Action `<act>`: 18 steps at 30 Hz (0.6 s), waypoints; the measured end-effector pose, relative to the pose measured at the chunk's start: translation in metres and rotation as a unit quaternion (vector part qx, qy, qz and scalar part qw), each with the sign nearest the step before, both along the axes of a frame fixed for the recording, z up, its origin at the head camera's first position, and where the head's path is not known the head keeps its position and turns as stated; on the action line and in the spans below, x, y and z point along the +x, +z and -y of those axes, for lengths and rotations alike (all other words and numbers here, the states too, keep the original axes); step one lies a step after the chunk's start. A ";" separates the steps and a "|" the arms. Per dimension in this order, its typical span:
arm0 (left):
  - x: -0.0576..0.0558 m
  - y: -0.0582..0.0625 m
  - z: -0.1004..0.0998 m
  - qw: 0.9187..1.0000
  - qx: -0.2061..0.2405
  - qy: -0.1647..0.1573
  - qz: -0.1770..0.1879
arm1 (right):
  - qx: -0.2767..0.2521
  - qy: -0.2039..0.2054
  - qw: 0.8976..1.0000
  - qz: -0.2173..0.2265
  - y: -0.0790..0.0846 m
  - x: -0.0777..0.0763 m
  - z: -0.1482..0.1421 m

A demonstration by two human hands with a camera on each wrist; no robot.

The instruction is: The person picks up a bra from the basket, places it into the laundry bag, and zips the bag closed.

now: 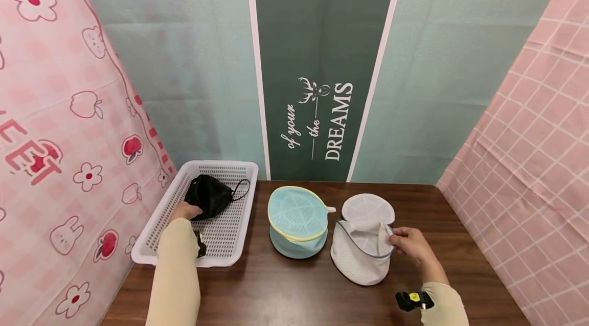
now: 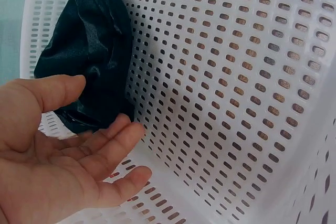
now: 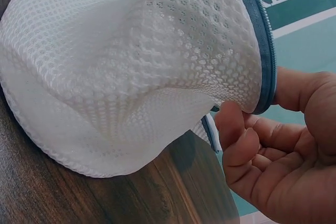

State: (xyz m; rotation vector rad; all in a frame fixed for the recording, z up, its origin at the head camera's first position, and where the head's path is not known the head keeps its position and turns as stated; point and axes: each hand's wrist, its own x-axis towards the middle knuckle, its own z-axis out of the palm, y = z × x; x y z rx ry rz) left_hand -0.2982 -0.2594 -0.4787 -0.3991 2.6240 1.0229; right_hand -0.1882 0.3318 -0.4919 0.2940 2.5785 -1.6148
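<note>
A black cloth pouch with a thin cord loop [image 1: 209, 197] lies in the white plastic basket [image 1: 255, 183]. My left hand [image 1: 185, 211] is inside the basket beside the pouch. In the left wrist view, its thumb and loosely bent fingers [image 2: 118, 140] are apart, close against the pouch's lower end; whether they touch it I cannot tell. A white mesh laundry bag [image 1: 359, 257] stands with its round lid [image 1: 368, 208] folded back. My right hand [image 1: 411, 244] pinches the bag's grey-blue zipper rim [image 3: 266, 51] between thumb and fingers, on the right side.
Between the basket and the white bag stands a light blue mesh laundry bag [image 1: 298, 224] with yellow trim, its lid lying over its top. All rest on a brown wooden table [image 1: 285, 295]. Fabric curtains enclose the back and both sides.
</note>
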 end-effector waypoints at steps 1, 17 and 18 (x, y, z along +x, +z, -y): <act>0.000 -0.001 0.000 1.000 0.012 0.010 -0.001 | -0.002 0.001 1.000 -0.002 0.000 0.000 0.000; -0.012 -0.006 -0.003 0.982 0.169 0.080 -0.017 | -0.006 -0.006 1.000 0.006 -0.007 0.003 0.001; -0.012 -0.007 -0.004 0.978 0.186 0.090 -0.023 | -0.007 -0.009 1.000 0.008 -0.007 0.003 0.001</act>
